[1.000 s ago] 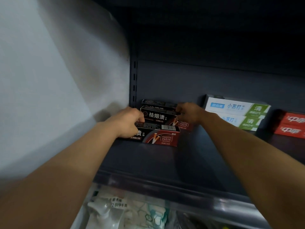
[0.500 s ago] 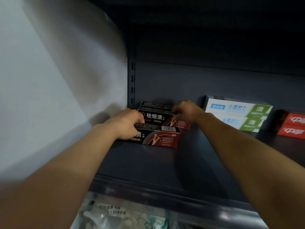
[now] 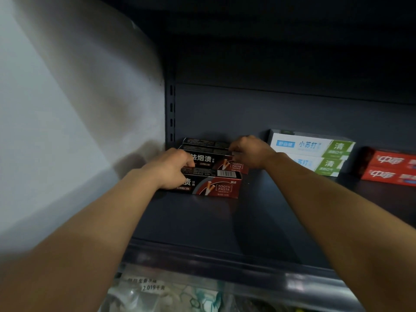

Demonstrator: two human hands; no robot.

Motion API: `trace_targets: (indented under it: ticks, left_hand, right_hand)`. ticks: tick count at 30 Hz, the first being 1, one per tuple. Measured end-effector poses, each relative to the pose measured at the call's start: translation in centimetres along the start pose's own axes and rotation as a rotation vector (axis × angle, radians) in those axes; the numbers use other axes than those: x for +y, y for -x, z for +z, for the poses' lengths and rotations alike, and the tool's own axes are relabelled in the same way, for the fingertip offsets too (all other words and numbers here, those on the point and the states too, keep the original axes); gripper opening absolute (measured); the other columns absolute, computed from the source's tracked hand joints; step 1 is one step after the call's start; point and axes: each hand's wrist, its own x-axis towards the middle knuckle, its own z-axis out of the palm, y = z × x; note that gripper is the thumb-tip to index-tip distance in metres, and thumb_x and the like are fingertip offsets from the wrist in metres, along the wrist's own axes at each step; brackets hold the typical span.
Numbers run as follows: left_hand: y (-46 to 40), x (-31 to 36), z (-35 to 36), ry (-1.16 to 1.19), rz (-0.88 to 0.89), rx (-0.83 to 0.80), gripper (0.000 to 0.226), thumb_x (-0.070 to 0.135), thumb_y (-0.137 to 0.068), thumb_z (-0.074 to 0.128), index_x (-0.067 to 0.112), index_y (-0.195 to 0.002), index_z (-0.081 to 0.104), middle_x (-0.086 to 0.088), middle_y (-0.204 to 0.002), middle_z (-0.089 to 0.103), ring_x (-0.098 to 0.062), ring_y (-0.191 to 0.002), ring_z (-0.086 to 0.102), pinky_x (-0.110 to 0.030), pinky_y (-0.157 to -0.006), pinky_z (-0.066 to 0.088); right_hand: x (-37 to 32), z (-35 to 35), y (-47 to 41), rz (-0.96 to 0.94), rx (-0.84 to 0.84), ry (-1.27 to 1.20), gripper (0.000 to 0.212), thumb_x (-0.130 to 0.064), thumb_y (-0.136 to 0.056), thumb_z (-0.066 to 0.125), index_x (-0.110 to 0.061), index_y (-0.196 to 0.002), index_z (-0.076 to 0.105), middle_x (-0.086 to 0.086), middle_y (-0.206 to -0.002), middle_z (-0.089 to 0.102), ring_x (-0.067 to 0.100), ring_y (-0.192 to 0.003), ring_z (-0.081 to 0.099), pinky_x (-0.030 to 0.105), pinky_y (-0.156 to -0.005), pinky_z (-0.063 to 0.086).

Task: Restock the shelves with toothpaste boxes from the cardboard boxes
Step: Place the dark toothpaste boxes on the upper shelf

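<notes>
Black-and-red toothpaste boxes sit in rows at the left end of a dark shelf [image 3: 202,224]. The front box [image 3: 216,185] lies flat, its left end under my left hand [image 3: 173,170], whose fingers curl over the box's top edge. Behind it stands a second black box [image 3: 209,159], with a third box [image 3: 202,142] at the very back. My right hand [image 3: 247,153] grips the right end of the second box, fingers curled over its top. No cardboard box is in view.
White-and-green toothpaste boxes [image 3: 315,154] are stacked right of my right hand, and red boxes [image 3: 391,168] lie at the far right. A white wall [image 3: 67,109] bounds the shelf on the left. Plastic-wrapped goods [image 3: 162,291] show on the shelf below.
Both hands stay on the black boxes; the hands and boxes have barely shifted, apart from slight camera movement.
</notes>
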Motion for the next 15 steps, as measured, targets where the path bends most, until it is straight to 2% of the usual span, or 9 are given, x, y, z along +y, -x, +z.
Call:
trace_targets:
  ticks: [6,8,12,15]
  left_hand:
    - [-0.4,1.7,0.4,0.032,0.015,0.004,0.046,0.002,-0.085,0.063,0.023,-0.126,0.058,-0.004,-0.129,0.057,-0.022,-0.115,0.056,-0.033,-0.097,0.047]
    - [-0.5,2.3,0.6,0.034,0.021,0.011,0.043,0.002,-0.086,0.062,0.021,-0.125,0.059,-0.005,-0.129,0.058,-0.022,-0.116,0.056,-0.033,-0.097,0.046]
    - [-0.8,3.2,1.1,0.045,0.022,0.027,0.041,0.001,-0.087,0.059,0.02,-0.123,0.061,-0.005,-0.127,0.06,-0.023,-0.114,0.057,-0.036,-0.097,0.047]
    - [-1.3,3.5,1.4,0.007,0.013,0.037,0.042,0.002,-0.088,0.058,0.02,-0.126,0.06,-0.007,-0.129,0.058,-0.025,-0.114,0.056,-0.037,-0.098,0.047]
  right_hand:
    - [1.4,-1.9,3.9,0.042,-0.002,0.039,0.022,-0.021,-0.087,0.062,-0.022,-0.108,0.068,0.005,-0.111,0.067,0.025,-0.101,0.06,0.029,-0.077,0.045]
    - [1.9,-2.6,5.2,0.074,-0.012,0.029,0.022,-0.017,-0.088,0.061,-0.021,-0.107,0.069,0.005,-0.11,0.067,0.025,-0.102,0.06,0.031,-0.08,0.048]
    - [2.8,-3.2,7.2,0.108,0.001,0.025,0.024,-0.015,-0.087,0.06,-0.022,-0.108,0.07,0.005,-0.113,0.066,0.026,-0.107,0.058,0.027,-0.079,0.041]
    - [3.2,-3.3,8.0,0.113,-0.001,0.027,0.025,-0.016,-0.087,0.061,-0.022,-0.11,0.07,0.005,-0.116,0.065,0.026,-0.11,0.057,0.031,-0.084,0.045]
